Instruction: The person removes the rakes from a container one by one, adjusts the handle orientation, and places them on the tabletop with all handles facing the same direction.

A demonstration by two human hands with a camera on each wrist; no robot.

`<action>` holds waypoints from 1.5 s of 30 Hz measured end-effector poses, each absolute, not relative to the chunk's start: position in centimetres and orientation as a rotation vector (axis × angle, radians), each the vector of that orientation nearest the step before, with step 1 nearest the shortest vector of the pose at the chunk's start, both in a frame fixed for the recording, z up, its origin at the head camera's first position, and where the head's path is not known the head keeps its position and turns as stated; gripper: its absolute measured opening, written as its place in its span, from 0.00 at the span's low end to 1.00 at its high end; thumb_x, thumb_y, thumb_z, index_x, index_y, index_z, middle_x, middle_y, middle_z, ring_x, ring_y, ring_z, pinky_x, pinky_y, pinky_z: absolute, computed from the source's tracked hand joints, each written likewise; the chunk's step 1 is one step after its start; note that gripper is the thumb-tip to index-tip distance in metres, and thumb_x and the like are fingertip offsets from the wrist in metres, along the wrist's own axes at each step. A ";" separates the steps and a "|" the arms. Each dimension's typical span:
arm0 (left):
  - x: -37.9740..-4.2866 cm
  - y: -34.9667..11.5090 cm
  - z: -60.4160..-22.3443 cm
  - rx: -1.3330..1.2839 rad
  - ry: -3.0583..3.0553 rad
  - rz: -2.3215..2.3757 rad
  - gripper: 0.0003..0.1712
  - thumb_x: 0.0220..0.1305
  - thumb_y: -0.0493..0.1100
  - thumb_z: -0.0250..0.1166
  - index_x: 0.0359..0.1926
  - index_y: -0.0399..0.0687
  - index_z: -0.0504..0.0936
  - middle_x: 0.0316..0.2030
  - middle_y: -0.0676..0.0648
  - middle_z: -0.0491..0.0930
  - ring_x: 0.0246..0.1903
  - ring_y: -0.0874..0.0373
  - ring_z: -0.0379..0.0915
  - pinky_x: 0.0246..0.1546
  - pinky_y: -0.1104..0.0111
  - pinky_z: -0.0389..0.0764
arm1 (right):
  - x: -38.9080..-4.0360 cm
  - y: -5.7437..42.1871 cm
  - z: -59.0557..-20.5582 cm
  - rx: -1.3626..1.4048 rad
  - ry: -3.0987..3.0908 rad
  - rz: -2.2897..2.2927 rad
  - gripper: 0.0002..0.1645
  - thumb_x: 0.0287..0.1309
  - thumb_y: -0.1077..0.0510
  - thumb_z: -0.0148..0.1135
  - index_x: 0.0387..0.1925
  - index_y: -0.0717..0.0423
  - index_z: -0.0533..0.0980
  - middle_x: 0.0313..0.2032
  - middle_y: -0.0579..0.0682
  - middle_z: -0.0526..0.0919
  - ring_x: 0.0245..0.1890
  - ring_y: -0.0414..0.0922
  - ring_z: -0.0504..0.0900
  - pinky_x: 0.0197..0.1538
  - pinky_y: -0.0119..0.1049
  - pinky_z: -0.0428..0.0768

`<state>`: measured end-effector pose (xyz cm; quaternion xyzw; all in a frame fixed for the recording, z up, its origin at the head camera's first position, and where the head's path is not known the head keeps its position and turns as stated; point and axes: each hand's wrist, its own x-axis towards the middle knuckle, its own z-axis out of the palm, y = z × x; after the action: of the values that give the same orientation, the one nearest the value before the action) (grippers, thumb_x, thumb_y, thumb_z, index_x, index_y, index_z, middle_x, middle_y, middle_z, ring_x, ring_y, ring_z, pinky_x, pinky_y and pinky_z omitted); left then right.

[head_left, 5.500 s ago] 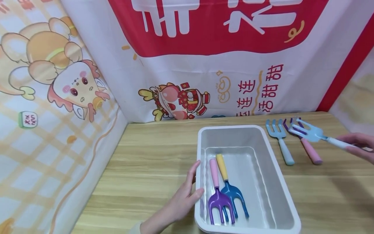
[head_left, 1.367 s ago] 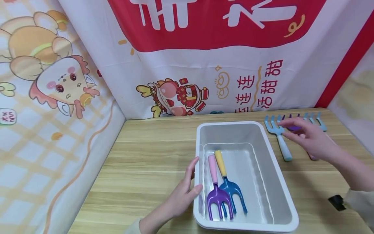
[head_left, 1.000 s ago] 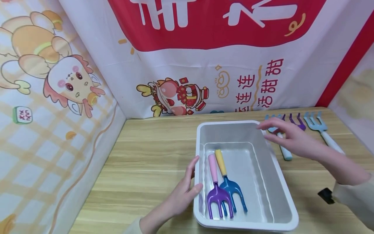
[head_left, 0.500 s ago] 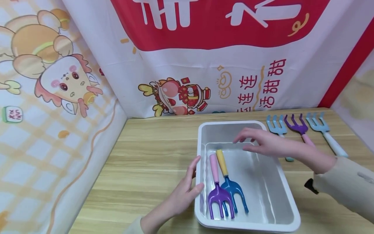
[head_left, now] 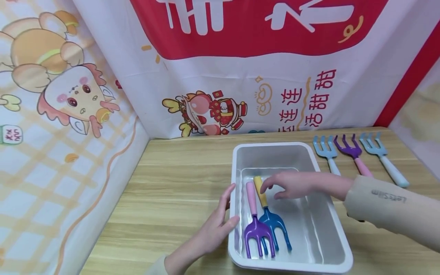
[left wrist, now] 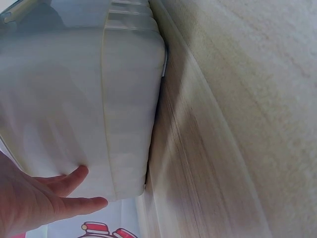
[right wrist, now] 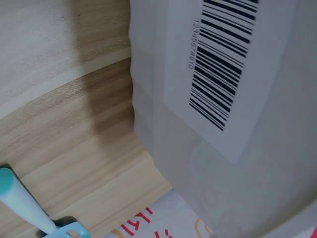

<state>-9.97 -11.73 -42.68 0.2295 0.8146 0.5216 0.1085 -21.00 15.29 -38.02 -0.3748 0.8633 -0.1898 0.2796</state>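
A pale grey plastic bin [head_left: 292,264] stands on the table with two garden hand forks inside. The purple fork with a pink handle [head_left: 252,198] partly overlaps the blue fork with a yellow handle [head_left: 274,220]. My right hand [head_left: 292,185] reaches over the right rim into the bin, fingers bent loosely. Its fingertips are at the yellow handle; whether they touch it I cannot tell. My left hand [head_left: 218,225] rests against the bin's left side. In the left wrist view its extended fingers [left wrist: 74,181] lie on the outer wall.
Right of the bin lie a light blue fork [head_left: 325,152], a purple fork with a pink handle [head_left: 351,151] and another light blue fork [head_left: 390,168]. A barcode label [right wrist: 223,64] is on the bin's side. Printed cloth [head_left: 206,88] hangs behind the wooden table [head_left: 178,183].
My right hand has let go of a light blue fork, which now lies rightmost on the table. It has moved left, over the rim, to the yellow handle. The left hand stays put.
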 end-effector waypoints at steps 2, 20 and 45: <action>-10.0 -11.8 -42.7 0.678 2.396 1.536 0.41 0.70 0.54 0.50 0.76 0.71 0.37 0.69 0.39 0.58 0.63 0.43 0.62 0.54 0.48 0.72 | -21.2 14.9 -38.4 -1.002 2.303 -0.465 0.23 0.59 0.59 0.67 0.56 0.42 0.78 0.51 0.37 0.79 0.56 0.42 0.75 0.58 0.44 0.75; -10.0 -11.6 -42.8 0.720 2.383 1.547 0.42 0.70 0.53 0.51 0.77 0.64 0.38 0.70 0.40 0.56 0.62 0.46 0.63 0.54 0.55 0.74 | -21.4 14.0 -39.8 -0.937 2.185 -0.357 0.25 0.58 0.59 0.67 0.56 0.37 0.77 0.51 0.33 0.78 0.57 0.40 0.73 0.63 0.46 0.70; -9.8 -11.5 -42.8 0.719 2.423 1.562 0.42 0.70 0.52 0.51 0.77 0.64 0.39 0.69 0.38 0.58 0.60 0.46 0.65 0.52 0.51 0.75 | -23.2 16.2 -39.5 -0.733 2.162 -0.152 0.17 0.50 0.64 0.72 0.37 0.40 0.80 0.36 0.41 0.78 0.40 0.44 0.74 0.51 0.49 0.76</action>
<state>-9.83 -11.47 -42.80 0.2411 0.8125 0.5239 0.0849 -23.16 16.19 -39.48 -0.2915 0.8602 -0.0606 0.4141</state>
